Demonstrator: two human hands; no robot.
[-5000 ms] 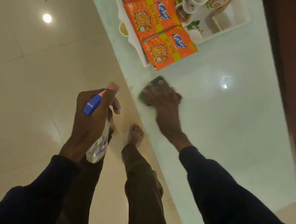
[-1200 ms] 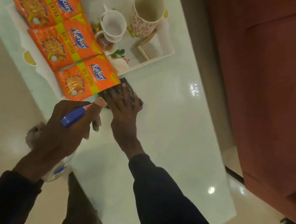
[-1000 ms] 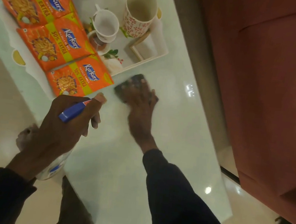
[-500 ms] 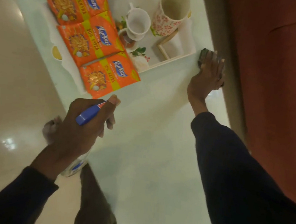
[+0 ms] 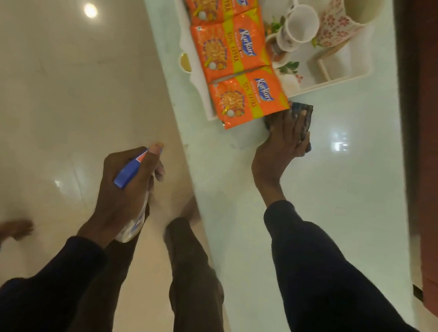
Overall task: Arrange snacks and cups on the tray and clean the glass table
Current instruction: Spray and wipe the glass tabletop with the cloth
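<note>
While flat right fingers (image 5: 294, 122) press the dark cloth (image 5: 303, 111) to the pale glass worktop (image 5: 330, 204), I'd skirt the white tray (image 5: 337, 79); left fingers (image 5: 158, 171) grip the blue-topped spray bottle (image 5: 131, 228).

Smooth, glossy glass on the table (image 5: 330, 204), with glare spots. Shiny plastic film on the snack packets (image 5: 246, 101). The cloth (image 5: 300, 110) is dark, matt fabric. Clear plastic spray bottle (image 5: 136, 224). Polished, reflective floor (image 5: 45, 80).

Table: pale glass top (image 5: 330, 204), long, w/ light glints on R side.
Tray: white tray (image 5: 337, 79) sits on far end.
Cloth: dark cloth (image 5: 302, 108) flat on glass, just beside tray's near rim.
Pkt: nearest orange snack pkt (image 5: 246, 98) overhangs tray's near corner, maybe touching glass.
</note>
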